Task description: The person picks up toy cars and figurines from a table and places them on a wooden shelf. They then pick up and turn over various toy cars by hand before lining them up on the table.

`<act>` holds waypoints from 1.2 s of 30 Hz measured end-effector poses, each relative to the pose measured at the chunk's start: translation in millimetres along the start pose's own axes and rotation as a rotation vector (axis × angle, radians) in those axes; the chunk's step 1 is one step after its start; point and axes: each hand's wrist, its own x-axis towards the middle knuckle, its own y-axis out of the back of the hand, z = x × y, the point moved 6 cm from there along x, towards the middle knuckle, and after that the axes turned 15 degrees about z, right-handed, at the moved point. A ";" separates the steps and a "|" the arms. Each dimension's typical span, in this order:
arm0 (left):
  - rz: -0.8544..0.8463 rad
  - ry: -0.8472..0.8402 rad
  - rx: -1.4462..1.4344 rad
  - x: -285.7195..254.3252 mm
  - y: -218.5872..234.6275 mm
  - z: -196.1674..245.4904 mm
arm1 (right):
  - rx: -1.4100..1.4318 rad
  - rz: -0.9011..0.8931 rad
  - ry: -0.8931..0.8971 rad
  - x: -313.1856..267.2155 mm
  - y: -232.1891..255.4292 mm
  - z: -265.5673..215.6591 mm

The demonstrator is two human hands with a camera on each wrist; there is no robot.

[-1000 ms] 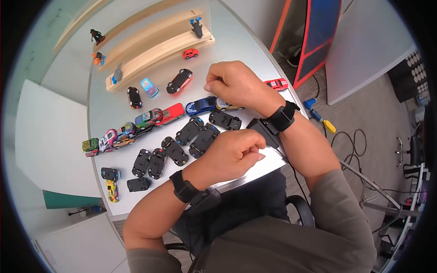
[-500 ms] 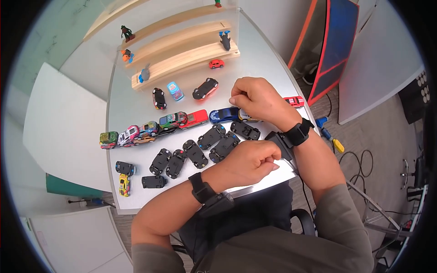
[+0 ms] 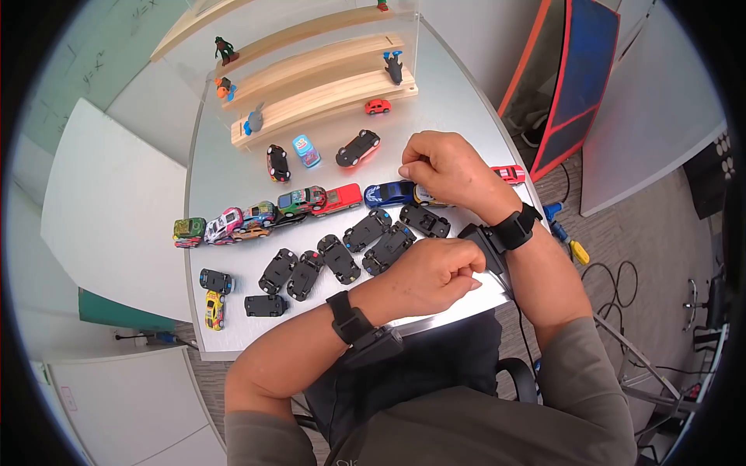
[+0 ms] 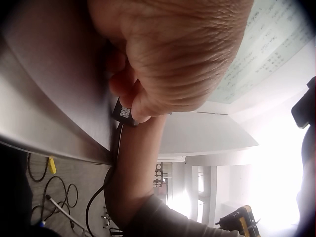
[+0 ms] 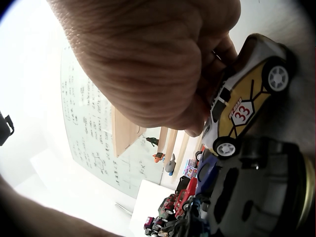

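Observation:
My left hand (image 3: 431, 273) hangs over the table's front edge with loosely curled fingers and nothing in them. Near it, an overturned toy car (image 3: 388, 247) shows its black underside. Farther back, my right hand (image 3: 454, 169) has its fingers loosely bent, close by a white-and-gold toy car (image 5: 242, 111) marked 33. In the head view this hand partly covers that car. A blue toy car (image 3: 387, 193) is left of it, in a row with a red pickup (image 3: 339, 199) and several patterned cars. Another overturned car (image 3: 424, 221) lies in front of the gold one.
Wooden steps (image 3: 326, 102) with small animal figures stand at the table's back. A small red car (image 3: 378, 106), a blue car (image 3: 306, 151) and an overturned car (image 3: 358, 148) lie before them. A red striped car (image 3: 509, 174) is near the right edge. More overturned cars lie front left.
The head view has swung, so the table and cars appear farther right and the steps show more fully. Both hands keep their pose beside the same cars.

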 end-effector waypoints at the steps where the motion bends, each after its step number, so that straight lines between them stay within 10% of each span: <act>1: 0.000 0.000 0.000 -0.1 -0.2 -0.2 | -0.008 -0.002 0.003 0.0 0.0 -0.2; 36: -0.009 0.065 -0.013 0.2 -0.4 2.7 | -0.023 -0.008 0.037 -0.8 -0.5 -2.8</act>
